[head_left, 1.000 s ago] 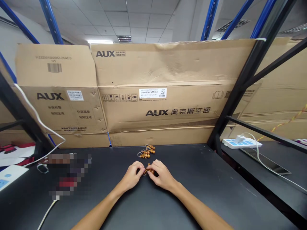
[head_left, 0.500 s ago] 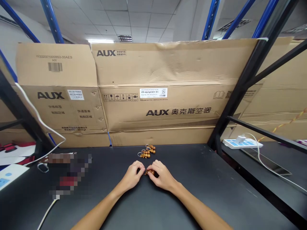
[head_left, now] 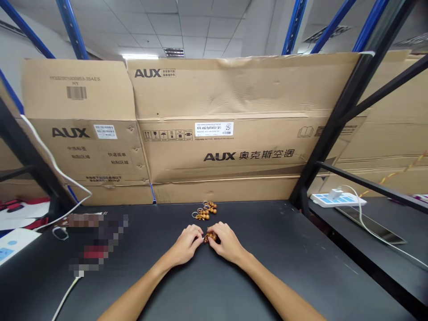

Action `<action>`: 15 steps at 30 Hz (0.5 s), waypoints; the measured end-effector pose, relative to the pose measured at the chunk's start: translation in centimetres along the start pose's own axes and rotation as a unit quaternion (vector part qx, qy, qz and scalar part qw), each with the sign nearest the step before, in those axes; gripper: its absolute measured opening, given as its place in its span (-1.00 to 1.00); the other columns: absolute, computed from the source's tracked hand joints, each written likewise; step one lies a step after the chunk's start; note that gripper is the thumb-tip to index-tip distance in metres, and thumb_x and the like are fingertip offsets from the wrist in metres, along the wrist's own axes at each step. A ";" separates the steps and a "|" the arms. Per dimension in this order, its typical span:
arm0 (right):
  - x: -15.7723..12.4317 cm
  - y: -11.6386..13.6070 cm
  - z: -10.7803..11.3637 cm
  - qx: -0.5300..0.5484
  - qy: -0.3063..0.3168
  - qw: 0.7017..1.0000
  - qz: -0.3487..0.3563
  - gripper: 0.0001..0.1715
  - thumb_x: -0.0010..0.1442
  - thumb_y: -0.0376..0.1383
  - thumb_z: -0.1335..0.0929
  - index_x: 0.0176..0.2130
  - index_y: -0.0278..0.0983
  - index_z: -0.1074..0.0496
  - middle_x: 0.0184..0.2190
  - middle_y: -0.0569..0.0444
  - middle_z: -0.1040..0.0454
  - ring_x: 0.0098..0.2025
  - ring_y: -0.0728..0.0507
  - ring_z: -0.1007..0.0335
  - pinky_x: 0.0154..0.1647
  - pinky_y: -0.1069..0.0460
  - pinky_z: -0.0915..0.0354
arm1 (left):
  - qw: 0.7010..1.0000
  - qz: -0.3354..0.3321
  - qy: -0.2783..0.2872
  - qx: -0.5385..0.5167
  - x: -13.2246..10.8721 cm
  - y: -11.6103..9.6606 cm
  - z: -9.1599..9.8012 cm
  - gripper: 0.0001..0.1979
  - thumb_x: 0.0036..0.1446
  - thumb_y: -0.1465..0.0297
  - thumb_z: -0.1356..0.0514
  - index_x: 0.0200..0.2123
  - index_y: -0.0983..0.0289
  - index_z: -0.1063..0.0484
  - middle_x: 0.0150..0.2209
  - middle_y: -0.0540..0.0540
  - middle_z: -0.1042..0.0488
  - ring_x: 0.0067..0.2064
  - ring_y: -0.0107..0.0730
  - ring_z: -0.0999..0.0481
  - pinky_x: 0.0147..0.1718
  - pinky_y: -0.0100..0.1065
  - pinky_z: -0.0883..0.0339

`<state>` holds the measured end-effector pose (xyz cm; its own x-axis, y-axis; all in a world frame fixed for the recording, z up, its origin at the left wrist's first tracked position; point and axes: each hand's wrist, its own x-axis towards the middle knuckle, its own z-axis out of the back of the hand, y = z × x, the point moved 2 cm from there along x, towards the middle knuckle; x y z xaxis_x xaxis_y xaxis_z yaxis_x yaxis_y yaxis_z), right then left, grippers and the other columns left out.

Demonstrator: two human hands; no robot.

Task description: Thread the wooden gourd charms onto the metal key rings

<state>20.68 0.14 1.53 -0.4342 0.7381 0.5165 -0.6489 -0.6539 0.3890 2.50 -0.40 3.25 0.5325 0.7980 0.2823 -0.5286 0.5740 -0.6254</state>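
Observation:
My left hand [head_left: 185, 245] and my right hand [head_left: 227, 243] meet at the middle of the black table [head_left: 284, 258], fingers curled. Between their fingertips sits a small brown wooden gourd charm [head_left: 210, 236]; my right hand pinches it, and my left hand pinches its left end, where the ring is hidden. A little farther back lies a small pile of finished gourd key rings [head_left: 205, 210], with brown beads and metal rings, untouched by either hand.
Large AUX cardboard boxes [head_left: 234, 147] wall off the back of the table. A black rack post [head_left: 334, 120] slants up on the right, with a power strip [head_left: 336, 199] and white cable behind it. A blurred patch and a white cable [head_left: 65, 298] lie at left.
Both hands have shifted slightly away from me with the charm and closed tighter together. The pile of key rings has not moved.

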 end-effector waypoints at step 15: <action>0.0 -0.1 0.2 0.004 0.003 1.000 0.011 -0.89 0.14 -0.39 -0.32 -0.26 -0.23 -0.38 -0.35 0.06 -0.43 -0.28 -0.13 -0.27 -0.26 -0.02 -0.18 | 0.994 -0.033 -0.027 0.098 -0.4 -0.8 -0.3 -0.80 0.29 0.37 0.01 -0.34 0.23 -0.35 -0.12 0.12 -0.35 -0.11 -0.24 -0.34 -0.09 -0.16 -0.23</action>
<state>20.84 0.16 1.67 -0.4521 0.7245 0.5203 -0.6347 -0.6711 0.3830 2.87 -1.24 3.37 0.5373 0.7626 0.3602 -0.6147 0.6465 -0.4519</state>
